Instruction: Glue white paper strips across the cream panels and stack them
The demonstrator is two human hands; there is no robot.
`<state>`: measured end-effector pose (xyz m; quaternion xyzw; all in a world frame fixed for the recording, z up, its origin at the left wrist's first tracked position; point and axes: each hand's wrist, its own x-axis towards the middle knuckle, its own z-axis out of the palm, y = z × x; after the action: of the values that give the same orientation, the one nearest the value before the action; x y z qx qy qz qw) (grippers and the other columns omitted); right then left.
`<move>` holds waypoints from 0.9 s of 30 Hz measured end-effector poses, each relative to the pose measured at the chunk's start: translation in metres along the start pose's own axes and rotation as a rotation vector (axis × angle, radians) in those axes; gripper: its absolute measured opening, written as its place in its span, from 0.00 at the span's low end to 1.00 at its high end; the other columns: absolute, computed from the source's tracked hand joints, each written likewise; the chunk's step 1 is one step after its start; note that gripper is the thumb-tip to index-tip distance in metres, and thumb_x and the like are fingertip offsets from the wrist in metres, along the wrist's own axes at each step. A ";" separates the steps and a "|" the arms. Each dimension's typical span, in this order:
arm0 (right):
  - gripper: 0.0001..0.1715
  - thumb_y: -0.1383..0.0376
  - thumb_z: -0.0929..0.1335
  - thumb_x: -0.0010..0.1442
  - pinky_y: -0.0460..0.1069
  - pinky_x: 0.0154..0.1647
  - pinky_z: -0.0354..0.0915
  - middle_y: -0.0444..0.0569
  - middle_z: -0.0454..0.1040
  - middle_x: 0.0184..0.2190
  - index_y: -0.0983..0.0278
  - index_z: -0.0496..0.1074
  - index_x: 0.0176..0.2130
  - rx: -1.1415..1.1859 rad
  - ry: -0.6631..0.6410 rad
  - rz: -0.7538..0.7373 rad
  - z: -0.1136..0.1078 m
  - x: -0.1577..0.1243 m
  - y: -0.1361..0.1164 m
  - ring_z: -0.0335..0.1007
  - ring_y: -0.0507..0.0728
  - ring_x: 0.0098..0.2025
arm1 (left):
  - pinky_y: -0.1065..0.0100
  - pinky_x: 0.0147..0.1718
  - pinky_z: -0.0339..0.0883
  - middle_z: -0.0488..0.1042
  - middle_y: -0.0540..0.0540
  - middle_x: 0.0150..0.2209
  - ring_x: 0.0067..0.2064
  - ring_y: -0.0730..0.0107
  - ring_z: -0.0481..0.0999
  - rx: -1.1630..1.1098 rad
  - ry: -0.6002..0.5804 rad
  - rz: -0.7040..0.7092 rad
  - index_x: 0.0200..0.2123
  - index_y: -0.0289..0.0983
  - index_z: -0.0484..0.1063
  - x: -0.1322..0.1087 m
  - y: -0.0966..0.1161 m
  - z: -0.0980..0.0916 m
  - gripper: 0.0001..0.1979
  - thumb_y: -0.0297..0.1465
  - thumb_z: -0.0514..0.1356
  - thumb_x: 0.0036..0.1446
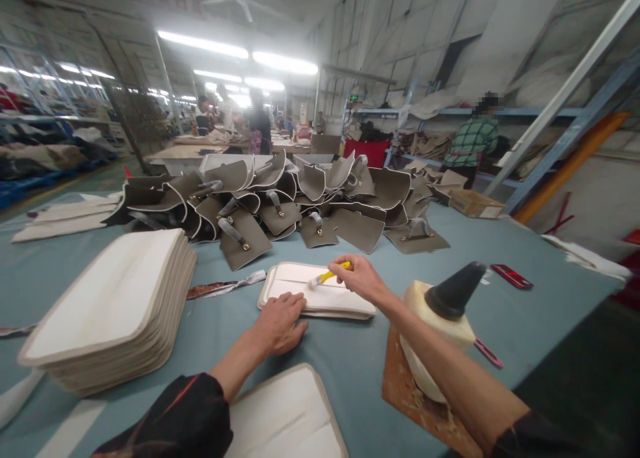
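Note:
A yellow-handled brush is pinched in my right hand, and its bristles rest on the top panel. Beneath them lies a short stack of white panels with beige edges, in the middle of the table. My left hand lies on the near left edge of that stack, fingers stretched out and holding nothing. Close in front of me is another white panel, partly hidden by my left sleeve. Beside my right forearm stands a cream container with a black cone top, on a stained brown board.
A tall stack of white panels stands at left. Grey-brown bag pieces with handles are heaped across the back of the blue-green table. A red phone, a pink tool and a cardboard box lie right. A person in a checked shirt stands beyond.

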<state>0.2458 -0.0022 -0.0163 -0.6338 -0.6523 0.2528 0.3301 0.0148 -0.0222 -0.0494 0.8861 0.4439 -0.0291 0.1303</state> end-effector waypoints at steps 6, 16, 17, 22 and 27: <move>0.25 0.49 0.65 0.65 0.48 0.32 0.63 0.49 0.79 0.25 0.66 0.78 0.33 0.111 0.203 0.040 0.034 0.000 0.010 0.74 0.57 0.29 | 0.43 0.67 0.59 0.64 0.38 0.70 0.71 0.46 0.62 0.003 0.021 0.009 0.64 0.38 0.66 0.001 -0.003 0.006 0.27 0.36 0.53 0.63; 0.29 0.42 0.66 0.62 0.45 0.22 0.62 0.44 0.74 0.23 0.66 0.75 0.38 0.418 0.316 0.073 -0.026 -0.057 0.004 0.66 0.51 0.20 | 0.47 0.68 0.58 0.61 0.41 0.72 0.72 0.50 0.60 0.047 -0.005 -0.007 0.67 0.39 0.64 0.003 -0.003 0.002 0.29 0.34 0.52 0.62; 0.30 0.41 0.67 0.60 0.45 0.21 0.62 0.44 0.73 0.23 0.65 0.74 0.38 0.462 0.334 0.078 -0.037 -0.071 0.004 0.65 0.50 0.20 | 0.47 0.68 0.58 0.61 0.41 0.72 0.72 0.51 0.60 0.052 -0.008 -0.004 0.67 0.40 0.64 0.004 -0.004 0.002 0.29 0.34 0.52 0.62; 0.30 0.42 0.76 0.51 0.43 0.17 0.58 0.37 0.65 0.18 0.64 0.71 0.34 0.593 0.558 0.163 -0.098 -0.144 0.029 0.58 0.48 0.18 | 0.47 0.69 0.55 0.60 0.39 0.72 0.72 0.50 0.60 0.055 0.000 0.033 0.67 0.38 0.63 0.011 -0.013 0.010 0.30 0.37 0.50 0.62; 0.29 0.41 0.74 0.52 0.42 0.15 0.51 0.35 0.60 0.16 0.64 0.70 0.29 0.472 0.738 0.250 -0.143 -0.198 0.067 0.51 0.46 0.15 | 0.51 0.69 0.52 0.61 0.43 0.73 0.72 0.55 0.60 0.114 0.096 0.055 0.69 0.35 0.60 0.024 -0.031 0.032 0.30 0.37 0.43 0.67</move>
<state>0.3931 -0.2067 0.0048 -0.6628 -0.3339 0.1897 0.6428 0.0066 0.0054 -0.0908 0.9043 0.4227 -0.0081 0.0591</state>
